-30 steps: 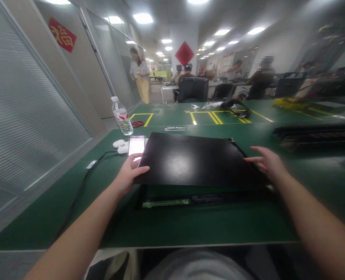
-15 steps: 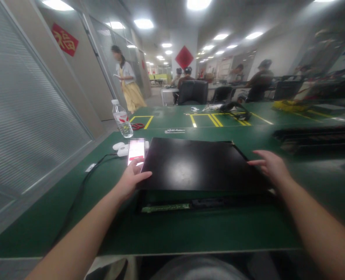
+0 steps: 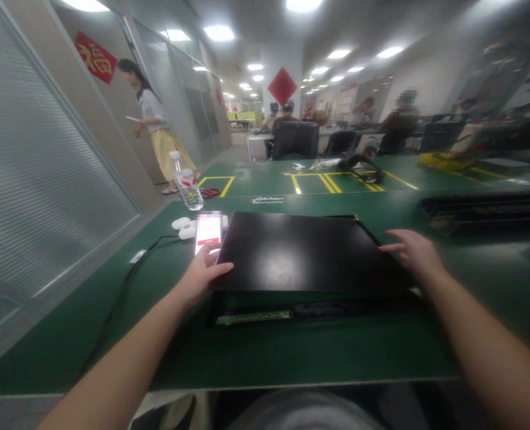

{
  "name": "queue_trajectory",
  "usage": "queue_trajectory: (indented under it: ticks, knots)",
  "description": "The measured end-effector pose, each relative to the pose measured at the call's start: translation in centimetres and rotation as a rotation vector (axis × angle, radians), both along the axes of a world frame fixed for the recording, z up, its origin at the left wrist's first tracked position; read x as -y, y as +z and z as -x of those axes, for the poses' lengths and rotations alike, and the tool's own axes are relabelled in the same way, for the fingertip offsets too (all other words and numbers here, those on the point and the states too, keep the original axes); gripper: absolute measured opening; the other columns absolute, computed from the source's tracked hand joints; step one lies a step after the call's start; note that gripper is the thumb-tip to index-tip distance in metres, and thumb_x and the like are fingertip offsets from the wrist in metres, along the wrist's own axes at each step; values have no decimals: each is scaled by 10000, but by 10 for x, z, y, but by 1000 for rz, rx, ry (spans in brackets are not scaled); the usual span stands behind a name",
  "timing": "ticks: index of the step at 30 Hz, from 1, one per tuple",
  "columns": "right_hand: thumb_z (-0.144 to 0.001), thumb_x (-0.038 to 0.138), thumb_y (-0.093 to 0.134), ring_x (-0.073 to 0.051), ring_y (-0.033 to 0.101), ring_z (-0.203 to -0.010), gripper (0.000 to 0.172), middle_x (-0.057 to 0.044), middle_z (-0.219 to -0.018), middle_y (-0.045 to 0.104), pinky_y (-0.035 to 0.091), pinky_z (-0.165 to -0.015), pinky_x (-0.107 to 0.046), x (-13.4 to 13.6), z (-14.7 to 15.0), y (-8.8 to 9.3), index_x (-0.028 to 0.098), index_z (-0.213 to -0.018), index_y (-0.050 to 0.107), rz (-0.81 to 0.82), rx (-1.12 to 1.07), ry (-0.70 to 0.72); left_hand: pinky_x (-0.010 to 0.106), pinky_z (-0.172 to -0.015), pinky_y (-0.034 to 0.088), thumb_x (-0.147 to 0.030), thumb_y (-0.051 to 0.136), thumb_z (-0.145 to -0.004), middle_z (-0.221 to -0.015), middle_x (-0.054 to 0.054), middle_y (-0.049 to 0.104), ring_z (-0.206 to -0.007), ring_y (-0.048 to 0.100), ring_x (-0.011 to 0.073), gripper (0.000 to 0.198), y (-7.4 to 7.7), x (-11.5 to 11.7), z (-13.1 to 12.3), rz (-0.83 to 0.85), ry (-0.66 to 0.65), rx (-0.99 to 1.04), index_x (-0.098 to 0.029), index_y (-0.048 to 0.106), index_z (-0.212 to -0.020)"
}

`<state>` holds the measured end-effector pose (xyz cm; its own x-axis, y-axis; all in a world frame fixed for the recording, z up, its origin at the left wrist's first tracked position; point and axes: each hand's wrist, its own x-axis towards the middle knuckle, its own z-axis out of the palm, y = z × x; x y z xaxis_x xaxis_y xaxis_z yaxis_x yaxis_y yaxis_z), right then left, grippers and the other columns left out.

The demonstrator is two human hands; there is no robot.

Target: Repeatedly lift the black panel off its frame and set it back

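Note:
A flat black screen panel [image 3: 300,251] lies above a thin black frame [image 3: 363,309], its near edge a little behind the frame's near side. A green circuit strip [image 3: 253,318] shows along that side. My left hand [image 3: 201,272] is closed on the panel's left edge, thumb over the top and fingers at the outer side. At the right edge, my right hand [image 3: 414,257] grips with fingertips against the panel, the index finger stretched out above the others. What its thumb does is hidden. A lit phone [image 3: 208,228] lies just behind my left fingers.
Left of the phone are a white adapter [image 3: 186,229] with a black cable [image 3: 128,278], and a water bottle [image 3: 187,185]. Red-handled scissors [image 3: 210,193] lie beyond. Long black parts [image 3: 484,212] are on the green table [image 3: 291,364] at right. A person [image 3: 155,119] walks at left.
The walking person has moved left and nearer. My hands and the panel have hardly moved; the view has shifted very slightly.

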<state>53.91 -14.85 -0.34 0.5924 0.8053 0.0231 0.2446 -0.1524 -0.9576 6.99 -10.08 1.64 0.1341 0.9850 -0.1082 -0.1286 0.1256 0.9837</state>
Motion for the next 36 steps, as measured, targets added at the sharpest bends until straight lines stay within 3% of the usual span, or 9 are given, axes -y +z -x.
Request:
queue_trajectory:
  ticks: [6, 15, 22, 36]
  knots:
    - [-809, 421, 573, -133, 444, -439, 444, -128, -745, 736, 218, -382, -239, 0, 1, 1, 174, -1162, 684, 20, 24, -22, 382, -758, 608, -221, 946, -481, -939, 62, 797, -888, 769, 290, 748, -1, 0, 0, 5, 1, -8, -204, 509, -1087]
    - [-790, 410, 574, -88, 287, -375, 435, -102, -708, 734, 199, -377, -238, 2, 9, 8, 170, -1135, 686, 39, -7, -49, 402, -813, 606, -230, 928, -519, -990, 75, 781, -960, 759, 309, 749, 0, 1, 0, 9, -23, -35, -198, 497, -1130]
    - [-815, 427, 572, -164, 536, -484, 435, -124, -761, 749, 259, -399, -247, -1, 1, 0, 168, -1139, 702, 36, 77, -33, 432, -834, 598, -237, 930, -533, -995, 76, 784, -980, 756, 322, 723, -4, -1, 0, 0, -39, -45, -203, 502, -1114]
    - [-817, 522, 602, -192, 580, -551, 461, -121, -771, 754, 367, -487, -279, -1, 1, 1, 169, -1096, 707, 74, 150, -60, 408, -822, 609, -208, 929, -518, -1009, 73, 779, -1003, 752, 319, 738, -4, 0, -1, 33, -39, -48, -209, 482, -1105]
